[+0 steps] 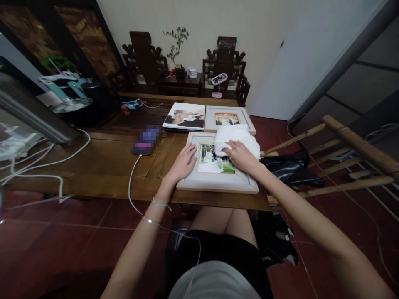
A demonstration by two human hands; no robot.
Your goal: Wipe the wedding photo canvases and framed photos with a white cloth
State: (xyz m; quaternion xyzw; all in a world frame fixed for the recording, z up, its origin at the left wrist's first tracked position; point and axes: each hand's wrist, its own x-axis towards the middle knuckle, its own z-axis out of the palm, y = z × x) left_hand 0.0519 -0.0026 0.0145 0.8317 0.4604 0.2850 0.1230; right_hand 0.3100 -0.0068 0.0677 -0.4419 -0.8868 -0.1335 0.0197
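Note:
A framed photo (215,182) with a wide white border lies flat near the front edge of the wooden table. My left hand (184,162) rests on the left side of the frame, fingers stretched out. A fluffy white cloth (235,139) is bunched over the frame's upper right part. My right hand (238,155) grips the near edge of this cloth, pressing it onto the picture. Part of the photo is hidden by the cloth and fingers. Behind it lie a second picture frame (246,113) and a photo album (187,116).
A phone (146,140) with a white charging cable lies left of the frames. Further left are white cables (62,166) and a dark cylinder (34,108). A wooden chair (336,166) stands at the right. A pink mirror (218,85) stands beyond the table.

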